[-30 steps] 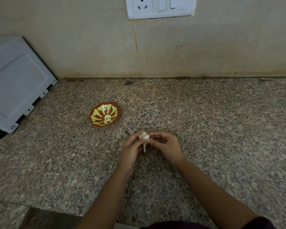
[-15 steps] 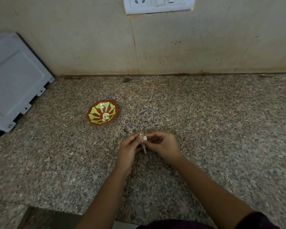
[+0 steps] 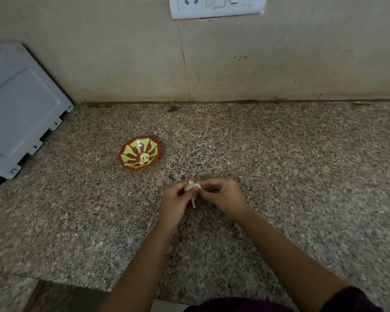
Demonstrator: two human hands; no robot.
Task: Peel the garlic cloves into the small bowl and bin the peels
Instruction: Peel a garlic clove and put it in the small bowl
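- lower centre of the frame: left hand and right hand brought close together over the speckled granite desk, fingertips nearly meeting.
- between those fingertips, a pale garlic clove, held above the desk.
- left hand: fingers and thumb curled, pinching the clove from its left side.
- right hand: fingers curled as well, thumb and forefinger nipping the clove or its papery skin from the right; exact placement of the fingers hard to make out.
- a thin strip of peel dangling from the clove down between the two hands; touching the desk or hanging clear of it, cannot tell.
- both forearms reaching in from the bottom edge of the frame, with a dark maroon sleeve in the lower right corner.
- up and to the left of the hands, well apart from them, the small bowl standing on the desk: red-brown rim, yellow-green petal pattern inside.
- in the bowl, low and near its middle, some pale peeled cloves; number not clear.
- left edge of the frame: a grey appliance panel, set at an angle, reaching back to the wall.
- upper half of the frame: a stained beige wall, with a white switch plate at the top edge, right of centre.
- a small dark speck on the desk, just in front of the wall, above the bowl and slightly to its right.
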